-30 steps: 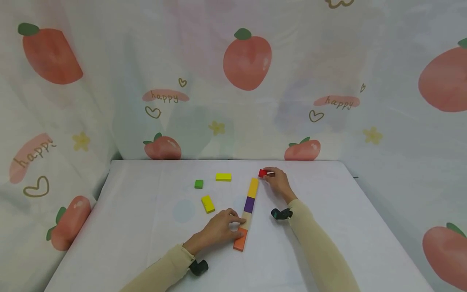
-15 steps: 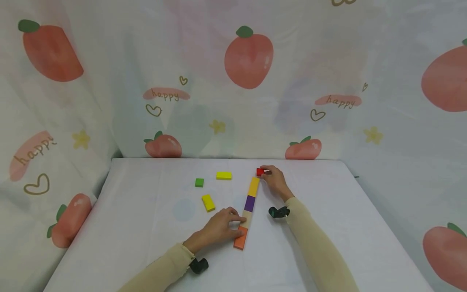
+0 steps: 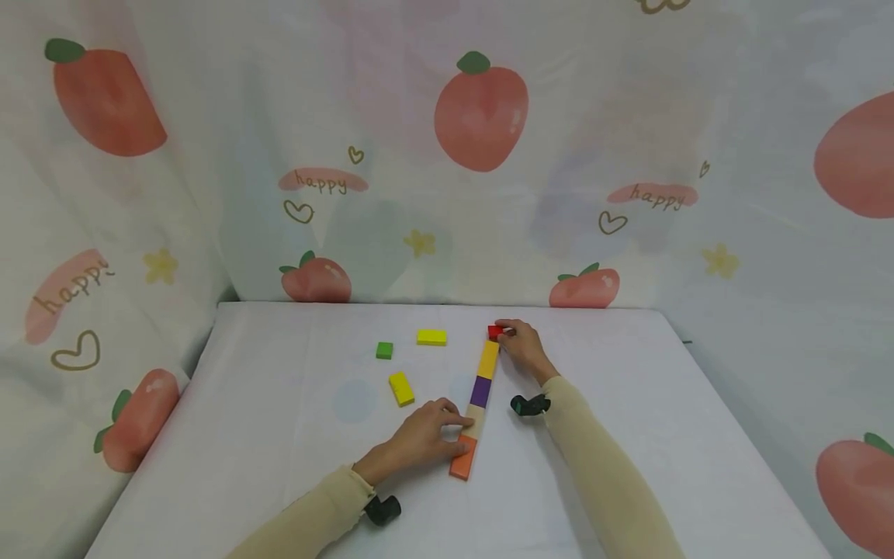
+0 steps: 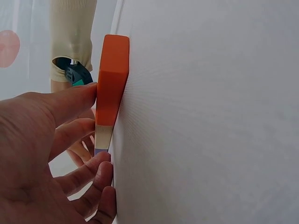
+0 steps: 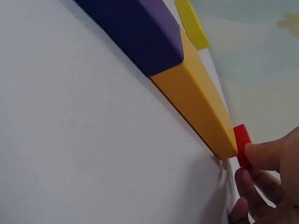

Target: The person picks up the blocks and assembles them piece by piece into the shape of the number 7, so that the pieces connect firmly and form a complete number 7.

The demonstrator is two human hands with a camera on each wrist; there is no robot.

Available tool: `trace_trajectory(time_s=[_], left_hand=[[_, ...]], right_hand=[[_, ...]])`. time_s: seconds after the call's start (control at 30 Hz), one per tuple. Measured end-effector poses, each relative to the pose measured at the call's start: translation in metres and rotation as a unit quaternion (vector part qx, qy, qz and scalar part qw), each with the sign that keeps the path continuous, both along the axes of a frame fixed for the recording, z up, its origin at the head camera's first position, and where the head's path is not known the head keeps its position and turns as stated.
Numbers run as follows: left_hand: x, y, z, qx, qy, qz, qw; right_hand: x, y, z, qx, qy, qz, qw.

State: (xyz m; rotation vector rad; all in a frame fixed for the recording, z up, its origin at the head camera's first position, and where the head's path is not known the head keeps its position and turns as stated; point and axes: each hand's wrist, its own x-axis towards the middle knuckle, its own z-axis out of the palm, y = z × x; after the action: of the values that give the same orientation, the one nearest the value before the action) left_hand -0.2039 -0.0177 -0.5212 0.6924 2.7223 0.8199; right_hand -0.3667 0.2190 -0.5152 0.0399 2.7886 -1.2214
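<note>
A row of blocks runs away from me: an orange block (image 3: 461, 464) nearest, then a beige block (image 3: 475, 425), a purple block (image 3: 480, 392) and an orange-yellow block (image 3: 489, 359). My left hand (image 3: 422, 435) rests on the near end, thumb on the orange block and index finger on the beige one, its fingers fairly straight. At the far end my right hand (image 3: 525, 345) pinches a small red block (image 5: 242, 140) between thumb and fingers. In the right wrist view, the red block stands right by the end of the orange-yellow block; whether they touch is hard to tell.
Left of the row lie a green block (image 3: 384, 351), one yellow block (image 3: 431, 338) farther back and another yellow block (image 3: 401, 389) closer in. The white table (image 3: 279, 435) ends at a patterned curtain (image 3: 391, 116) behind and at the sides.
My right hand has brought the red block leftward, to the far end of the row. The left hand has stayed on the orange and beige blocks.
</note>
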Motion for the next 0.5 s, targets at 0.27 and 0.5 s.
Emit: trace_trajectory(time_s=[0.27,0.5], left_hand=[[0.0004,-0.0002,-0.0017,0.0,0.006,-0.003,1.0],[0.0009,0.0001,0.0018,0.0,-0.008,0.0,1.0]], right_hand=[[-0.003,-0.0018,-0.0053,0.005,-0.003,0.0,1.0],[-0.0024,-0.0021,-0.0039,0.005,-0.004,0.0,1.0]])
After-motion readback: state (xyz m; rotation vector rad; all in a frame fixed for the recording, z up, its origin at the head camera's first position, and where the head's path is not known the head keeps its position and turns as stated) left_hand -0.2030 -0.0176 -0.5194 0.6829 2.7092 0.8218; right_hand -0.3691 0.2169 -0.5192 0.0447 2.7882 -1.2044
